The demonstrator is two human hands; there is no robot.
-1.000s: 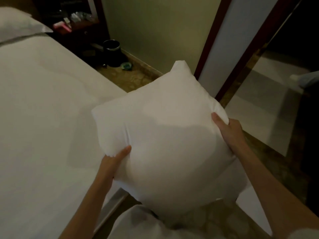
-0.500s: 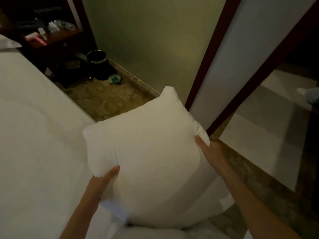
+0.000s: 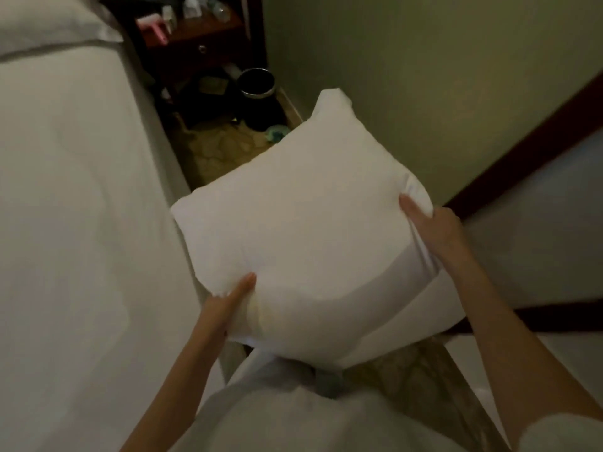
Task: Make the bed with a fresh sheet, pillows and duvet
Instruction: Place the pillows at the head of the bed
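I hold a plump white pillow (image 3: 310, 223) in the air in front of me, beside the bed's right edge. My left hand (image 3: 225, 305) grips its lower left corner, thumb on top. My right hand (image 3: 434, 230) grips its right edge, thumb pressed into the fabric. A loose pillowcase flap hangs below the pillow on the right. The bed (image 3: 71, 223) fills the left side, covered with a smooth white sheet. Another white pillow (image 3: 45, 24) lies at the bed's head, top left.
A dark wooden nightstand (image 3: 192, 44) with small bottles and a pink item stands at the back. A black bin (image 3: 256, 84) sits on the patterned floor (image 3: 222, 151) in the narrow gap between bed and wall. A dark door frame (image 3: 528, 151) runs at right.
My view has swung back toward the head of the bed, bringing the far pillow and nightstand into sight. The held pillow stays in both hands and sits closer to the bed edge.
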